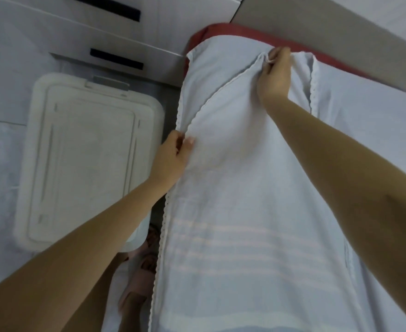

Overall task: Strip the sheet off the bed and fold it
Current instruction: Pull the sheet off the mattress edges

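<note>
Pale floor toward nine o'clock, with white drawers at eleven, a white storage box at nine and pink slippers near seven. At one o'clock, the bed, showing a red layer under a beige panel. Pale blue sheet, scallop-trimmed, lying in lengthwise layers on the bed from twelve down to six, not yet lifted away. Left hand at the sheet's nine o'clock edge, thumb and fingers pinched on the trimmed side. Right hand at twelve, fingertips clamped on a gathered bit of hem close to the panel. Looks like the folding stage, mid-fold, with a loose upper flap held between the two pinches. Next probably calls for laying the held corner onto the layer beneath, keeping both pinches taut to bring trim onto trim, then smoothing flat ahead of a crosswise fold. Some risk of the upper layer skewing out of line.
</note>
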Motion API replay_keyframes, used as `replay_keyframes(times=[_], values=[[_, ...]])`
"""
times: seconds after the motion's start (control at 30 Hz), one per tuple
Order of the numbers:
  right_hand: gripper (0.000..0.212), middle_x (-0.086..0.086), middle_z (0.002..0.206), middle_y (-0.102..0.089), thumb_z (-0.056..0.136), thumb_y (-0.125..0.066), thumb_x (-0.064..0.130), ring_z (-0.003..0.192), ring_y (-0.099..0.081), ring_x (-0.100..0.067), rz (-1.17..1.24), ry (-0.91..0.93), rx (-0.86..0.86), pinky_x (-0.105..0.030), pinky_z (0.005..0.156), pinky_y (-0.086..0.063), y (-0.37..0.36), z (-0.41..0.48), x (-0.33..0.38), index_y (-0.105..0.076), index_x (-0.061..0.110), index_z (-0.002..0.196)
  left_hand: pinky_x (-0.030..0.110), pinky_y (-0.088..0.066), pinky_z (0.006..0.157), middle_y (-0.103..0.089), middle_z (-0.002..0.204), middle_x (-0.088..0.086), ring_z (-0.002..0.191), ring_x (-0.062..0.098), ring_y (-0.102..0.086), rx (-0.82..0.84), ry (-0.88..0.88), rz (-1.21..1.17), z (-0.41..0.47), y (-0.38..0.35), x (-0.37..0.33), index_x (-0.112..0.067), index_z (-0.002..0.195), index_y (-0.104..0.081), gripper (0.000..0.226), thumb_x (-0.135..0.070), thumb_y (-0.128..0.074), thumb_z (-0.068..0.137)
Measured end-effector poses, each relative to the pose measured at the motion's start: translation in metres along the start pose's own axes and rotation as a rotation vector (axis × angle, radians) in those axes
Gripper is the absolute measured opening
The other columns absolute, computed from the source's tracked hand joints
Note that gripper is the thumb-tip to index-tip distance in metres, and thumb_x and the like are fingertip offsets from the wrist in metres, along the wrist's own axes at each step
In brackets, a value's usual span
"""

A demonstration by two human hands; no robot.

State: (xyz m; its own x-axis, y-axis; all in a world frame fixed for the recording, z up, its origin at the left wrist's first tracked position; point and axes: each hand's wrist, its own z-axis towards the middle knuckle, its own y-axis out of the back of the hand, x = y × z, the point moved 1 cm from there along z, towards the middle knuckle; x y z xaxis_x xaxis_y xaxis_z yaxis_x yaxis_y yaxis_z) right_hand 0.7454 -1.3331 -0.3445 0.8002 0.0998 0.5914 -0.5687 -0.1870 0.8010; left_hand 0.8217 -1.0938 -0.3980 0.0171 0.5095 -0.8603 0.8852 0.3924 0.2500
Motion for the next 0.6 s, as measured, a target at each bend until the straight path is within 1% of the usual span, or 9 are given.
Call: replay_keyframes(times=[0.03,0.1,0.17,0.23,0.33,0.43,0.47,0.53,0.6], values=[[0.018,-0.001,0.098,-0.049,0.092,-0.034,0.004,0.085,-0.044,-0.011,-0.023,0.007,0.016,-0.016,0.074,-0.033,-0.001,-0.004,0.002,-0.042,0.019,0.098,0.010,-0.036,0.055,-0.051,0.072,-0.004,0.064,0.007,-0.048,0.030,0.040,-0.027,-0.010,-0.001,0.011,-0.013,0.089,-0.051,0.028,-0.041,-0.048,0.094],[0.028,-0.003,0.103,-0.055,0.094,-0.034,0.010,0.085,-0.052,-0.013,-0.119,0.004,0.056,-0.024,0.078,-0.041,0.000,-0.012,0.008,-0.042,0.019,0.119,0.021,-0.046,0.066,-0.058,0.083,0.005,0.075,0.016,-0.057,0.083,0.085,-0.025,-0.031,-0.004,0.034,-0.016,0.086,-0.058,0.044,-0.059,-0.052,0.084],[0.037,-0.002,0.087,-0.058,0.092,-0.034,0.012,0.074,-0.055,-0.017,-0.177,0.032,0.128,-0.028,0.070,-0.044,0.002,-0.022,0.013,-0.037,0.020,0.128,0.032,-0.050,0.085,-0.057,0.102,0.009,0.094,0.021,-0.058,0.135,0.150,-0.034,-0.051,-0.002,0.054,-0.019,0.089,-0.064,0.052,-0.068,-0.053,0.075],[0.039,-0.001,0.079,-0.056,0.089,-0.037,0.015,0.068,-0.053,-0.019,-0.239,0.121,0.229,-0.028,0.064,-0.039,0.002,-0.035,0.020,-0.038,0.020,0.127,0.034,-0.045,0.098,-0.056,0.116,0.004,0.109,0.018,-0.055,0.218,0.236,-0.082,-0.065,0.002,0.063,-0.021,0.099,-0.065,0.051,-0.065,-0.055,0.077],[0.035,-0.004,0.087,-0.056,0.089,-0.045,0.025,0.075,-0.052,-0.023,-0.390,0.220,0.402,-0.028,0.066,-0.036,-0.005,-0.052,0.032,-0.041,0.017,0.123,0.025,-0.051,0.089,-0.065,0.107,-0.007,0.099,0.008,-0.063,0.307,0.328,-0.257,-0.079,0.010,0.060,-0.023,0.106,-0.062,0.022,-0.039,-0.057,0.091],[0.039,-0.006,0.091,-0.056,0.089,-0.054,0.038,0.079,-0.053,-0.025,-0.441,0.257,0.528,-0.034,0.071,-0.044,-0.010,-0.061,0.042,-0.041,0.015,0.118,0.017,-0.048,0.074,-0.064,0.089,-0.008,0.079,0.004,-0.060,0.178,0.257,-0.263,-0.084,0.016,0.051,-0.025,0.092,-0.059,0.003,-0.026,-0.056,0.093],[0.039,-0.005,0.091,-0.056,0.089,-0.055,0.041,0.077,-0.054,-0.024,-0.455,0.251,0.576,-0.033,0.071,-0.046,-0.011,-0.064,0.045,-0.042,0.016,0.116,0.017,-0.044,0.067,-0.060,0.080,-0.006,0.071,0.007,-0.056,0.134,0.220,-0.240,-0.087,0.017,0.051,-0.026,0.085,-0.056,0.009,-0.024,-0.055,0.094],[0.032,-0.002,0.085,-0.057,0.090,-0.056,0.043,0.068,-0.057,-0.022,-0.480,0.203,0.670,-0.026,0.062,-0.048,-0.013,-0.067,0.049,-0.043,0.021,0.109,0.017,-0.033,0.057,-0.047,0.067,-0.002,0.061,0.010,-0.042,0.088,0.164,-0.185,-0.092,0.018,0.049,-0.025,0.077,-0.051,0.018,-0.022,-0.054,0.094],[0.020,0.000,0.078,-0.056,0.092,-0.055,0.039,0.064,-0.061,-0.022,-0.451,0.165,0.714,-0.022,0.056,-0.047,-0.017,-0.073,0.050,-0.046,0.023,0.099,0.018,-0.028,0.054,-0.040,0.064,0.000,0.058,0.010,-0.036,0.073,0.128,-0.161,-0.095,0.021,0.049,-0.015,0.080,-0.054,0.016,-0.022,-0.053,0.095]])
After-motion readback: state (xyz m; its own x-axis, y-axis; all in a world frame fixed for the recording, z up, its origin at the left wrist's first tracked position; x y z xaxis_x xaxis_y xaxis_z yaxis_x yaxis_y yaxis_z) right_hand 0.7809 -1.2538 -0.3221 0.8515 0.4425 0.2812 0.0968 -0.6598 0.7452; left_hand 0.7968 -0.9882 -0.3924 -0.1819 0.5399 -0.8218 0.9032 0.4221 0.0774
